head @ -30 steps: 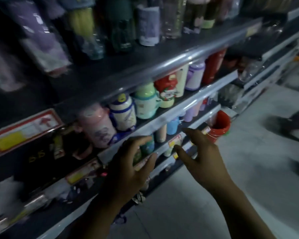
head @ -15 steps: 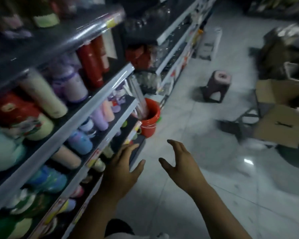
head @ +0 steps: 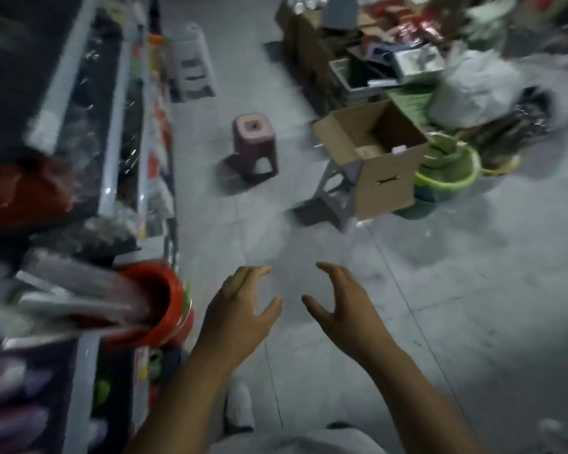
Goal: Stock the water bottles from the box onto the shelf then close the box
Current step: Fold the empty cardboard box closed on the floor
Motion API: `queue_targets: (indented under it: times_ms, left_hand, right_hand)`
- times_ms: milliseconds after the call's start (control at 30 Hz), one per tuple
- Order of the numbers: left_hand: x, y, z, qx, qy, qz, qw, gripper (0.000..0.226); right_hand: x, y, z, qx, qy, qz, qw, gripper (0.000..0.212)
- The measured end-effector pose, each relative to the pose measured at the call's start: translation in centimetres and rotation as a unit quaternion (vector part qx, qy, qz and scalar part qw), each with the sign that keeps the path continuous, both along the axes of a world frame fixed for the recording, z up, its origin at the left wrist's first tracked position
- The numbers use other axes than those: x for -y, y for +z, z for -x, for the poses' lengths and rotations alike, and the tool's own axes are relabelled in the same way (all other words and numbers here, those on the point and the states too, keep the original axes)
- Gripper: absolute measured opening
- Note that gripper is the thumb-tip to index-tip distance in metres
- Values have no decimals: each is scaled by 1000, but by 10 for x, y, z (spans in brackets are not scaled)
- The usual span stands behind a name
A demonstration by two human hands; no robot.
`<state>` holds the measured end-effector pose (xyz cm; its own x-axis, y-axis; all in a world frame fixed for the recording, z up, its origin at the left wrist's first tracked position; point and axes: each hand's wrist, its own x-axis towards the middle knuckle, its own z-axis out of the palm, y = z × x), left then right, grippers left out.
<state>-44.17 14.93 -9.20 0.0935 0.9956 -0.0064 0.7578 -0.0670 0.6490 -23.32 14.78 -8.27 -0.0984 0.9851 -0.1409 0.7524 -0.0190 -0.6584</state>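
Note:
An open brown cardboard box [head: 387, 181] sits on a grey stool [head: 336, 198] across the aisle, far ahead and to the right of my hands. Its flaps stand up and something pale shows inside; I cannot tell whether it is a bottle. The shelf [head: 109, 152] runs along the left edge, blurred, with purple bottles [head: 10, 398] at the bottom left. My left hand [head: 240, 316] and my right hand [head: 345, 309] hover over the grey floor, fingers spread and curled, both empty, about a hand's width apart.
A red bucket [head: 158, 306] holding long wrapped items stands at the shelf's foot, just left of my left hand. A pink stool [head: 254, 142] and a white stool [head: 191, 60] stand in the aisle. Green basins [head: 446, 175], bags and boxes pile up at the right.
The view has swung from the shelf to the aisle, bringing the open box closer to centre. Both hands have stayed empty and spread in front of me.

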Motion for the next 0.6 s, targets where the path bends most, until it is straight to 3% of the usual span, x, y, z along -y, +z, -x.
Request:
queue_targets:
  times_ms: [300, 600]
  left_hand:
    - [-237, 9, -33, 20, -131, -3, 991, 47]
    - [-449, -11, -123, 5, -148, 22, 989, 45]
  right_hand:
    - [-168, -2, -28, -19, -184, -2, 983, 64]
    - [-397, -18, -132, -10, -195, 6, 981, 59]
